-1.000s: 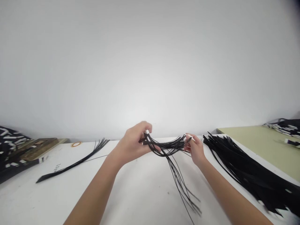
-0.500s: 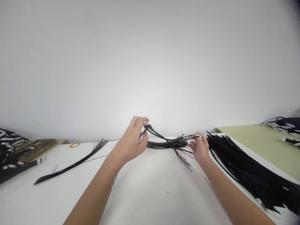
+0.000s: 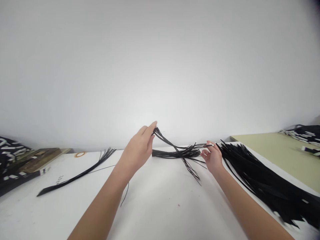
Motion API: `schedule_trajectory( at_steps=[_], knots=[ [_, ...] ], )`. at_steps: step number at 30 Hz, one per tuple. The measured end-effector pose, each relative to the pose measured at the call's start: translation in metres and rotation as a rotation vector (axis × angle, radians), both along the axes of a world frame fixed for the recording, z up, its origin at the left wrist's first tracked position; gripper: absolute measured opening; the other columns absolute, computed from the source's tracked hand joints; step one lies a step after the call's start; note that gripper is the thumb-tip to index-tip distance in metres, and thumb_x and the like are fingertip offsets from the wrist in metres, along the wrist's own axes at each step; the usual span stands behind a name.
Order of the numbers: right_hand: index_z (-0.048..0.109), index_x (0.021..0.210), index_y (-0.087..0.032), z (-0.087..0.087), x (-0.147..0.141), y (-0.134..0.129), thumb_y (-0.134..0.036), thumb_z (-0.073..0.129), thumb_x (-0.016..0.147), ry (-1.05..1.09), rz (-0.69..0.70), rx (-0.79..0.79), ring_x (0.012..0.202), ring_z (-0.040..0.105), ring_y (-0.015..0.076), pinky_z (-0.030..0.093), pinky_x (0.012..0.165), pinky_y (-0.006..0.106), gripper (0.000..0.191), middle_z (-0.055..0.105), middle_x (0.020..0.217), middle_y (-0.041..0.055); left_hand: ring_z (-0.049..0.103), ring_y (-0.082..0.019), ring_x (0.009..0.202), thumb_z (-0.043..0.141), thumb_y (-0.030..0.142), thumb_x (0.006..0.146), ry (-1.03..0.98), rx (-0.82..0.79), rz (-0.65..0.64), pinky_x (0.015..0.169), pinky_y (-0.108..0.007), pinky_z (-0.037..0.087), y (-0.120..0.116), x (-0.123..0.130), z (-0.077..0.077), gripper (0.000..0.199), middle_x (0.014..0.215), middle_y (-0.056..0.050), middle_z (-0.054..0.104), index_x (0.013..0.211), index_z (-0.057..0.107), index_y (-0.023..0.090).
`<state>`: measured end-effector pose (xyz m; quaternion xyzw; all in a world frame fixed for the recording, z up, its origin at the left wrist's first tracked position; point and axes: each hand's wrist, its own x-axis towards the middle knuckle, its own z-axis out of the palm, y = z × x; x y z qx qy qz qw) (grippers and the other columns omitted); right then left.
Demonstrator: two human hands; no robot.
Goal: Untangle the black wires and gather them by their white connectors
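Observation:
My left hand (image 3: 140, 146) pinches the white-tipped end of some thin black wires (image 3: 166, 139), raised a little above the white table (image 3: 160, 200). From there the wires slope down to the right. My right hand (image 3: 212, 156) closes its thumb and finger on a white-tipped wire end, its other fingers bent. Between the hands a bundle of black wires (image 3: 175, 154) lies on the table, with loose ends fanning down to the right.
At the right lies a large pile of black wires (image 3: 265, 180), beside a pale green surface (image 3: 275, 146). A thin black bundle (image 3: 80, 175) and an orange ring (image 3: 80, 154) are on the left, near a brownish board (image 3: 45, 160). A white wall stands behind.
My left hand has turned and shifted slightly left and up, drawing its wire end along. The loose strands between the hands have shifted left. My right hand has hardly moved.

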<state>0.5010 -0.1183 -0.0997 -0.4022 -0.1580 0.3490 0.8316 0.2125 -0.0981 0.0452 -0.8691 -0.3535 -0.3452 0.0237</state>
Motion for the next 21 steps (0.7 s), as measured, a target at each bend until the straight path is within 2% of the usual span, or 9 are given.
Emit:
schedule_trajectory(
  at_steps=[4, 6, 8, 11, 15, 18, 21],
  knots=[
    [0.055, 0.091, -0.024, 0.003, -0.001, -0.003, -0.025, 0.066, 0.058, 0.007, 0.064, 0.044, 0.045, 0.05, 0.0072, 0.047, 0.045, 0.024, 0.035, 0.057, 0.069, -0.0071, 0.056, -0.017, 0.082, 0.03, 0.023, 0.093, -0.092, -0.038, -0.015, 0.072, -0.032, 0.045, -0.001, 0.003, 0.0, 0.042, 0.106, -0.008, 0.056, 0.134, 0.038, 0.024],
    [0.055, 0.091, -0.024, 0.005, -0.001, -0.004, -0.026, 0.063, 0.058, 0.012, 0.1, 0.073, 0.047, 0.051, 0.0085, 0.047, 0.045, 0.026, 0.034, 0.059, 0.072, -0.0055, 0.057, -0.014, 0.073, 0.032, 0.025, 0.093, -0.155, -0.104, -0.028, 0.069, -0.03, 0.046, -0.003, 0.004, 0.001, 0.04, 0.109, -0.007, 0.056, 0.132, 0.039, 0.025],
    [0.056, 0.091, -0.023, 0.006, -0.001, -0.006, -0.029, 0.06, 0.059, 0.016, 0.13, 0.103, 0.048, 0.052, 0.0097, 0.047, 0.046, 0.027, 0.033, 0.059, 0.074, -0.0044, 0.055, -0.01, 0.062, 0.034, 0.027, 0.092, -0.241, -0.218, -0.058, 0.059, -0.027, 0.046, -0.009, 0.005, 0.003, 0.038, 0.11, -0.006, 0.053, 0.13, 0.041, 0.028],
    [0.057, 0.092, -0.023, 0.008, -0.001, -0.007, -0.033, 0.059, 0.062, 0.017, 0.154, 0.131, 0.049, 0.052, 0.01, 0.047, 0.047, 0.028, 0.032, 0.058, 0.074, -0.0039, 0.052, -0.006, 0.052, 0.04, 0.031, 0.09, -0.402, -0.432, -0.154, 0.045, -0.023, 0.042, -0.018, 0.006, 0.007, 0.035, 0.11, -0.004, 0.048, 0.125, 0.045, 0.033],
    [0.057, 0.092, -0.023, 0.009, -0.003, -0.007, -0.037, 0.065, 0.065, 0.01, 0.161, 0.137, 0.051, 0.052, 0.0093, 0.046, 0.046, 0.026, 0.031, 0.057, 0.073, -0.0046, 0.05, -0.002, 0.048, 0.047, 0.028, 0.088, -0.593, -0.717, -0.323, 0.044, -0.021, 0.041, -0.023, 0.012, 0.007, 0.033, 0.105, -0.002, 0.044, 0.121, 0.048, 0.032],
    [0.057, 0.092, -0.022, 0.01, -0.004, -0.007, -0.035, 0.07, 0.062, -0.005, 0.153, 0.139, 0.05, 0.053, 0.0085, 0.045, 0.044, 0.024, 0.035, 0.055, 0.071, -0.0061, 0.046, 0.0, 0.047, 0.05, 0.024, 0.086, -0.705, -1.021, -0.405, 0.041, -0.017, 0.037, -0.014, 0.021, -0.002, 0.035, 0.099, -0.002, 0.045, 0.121, 0.049, 0.028],
    [0.056, 0.095, -0.023, 0.011, -0.005, -0.007, -0.035, 0.072, 0.06, -0.02, 0.13, 0.133, 0.045, 0.05, 0.0071, 0.044, 0.041, 0.023, 0.04, 0.052, 0.067, -0.0086, 0.043, 0.002, 0.046, 0.053, 0.017, 0.084, -0.833, -1.326, -0.446, 0.039, -0.012, 0.033, -0.002, 0.034, -0.018, 0.036, 0.086, 0.0, 0.045, 0.12, 0.051, 0.021]
  ],
)
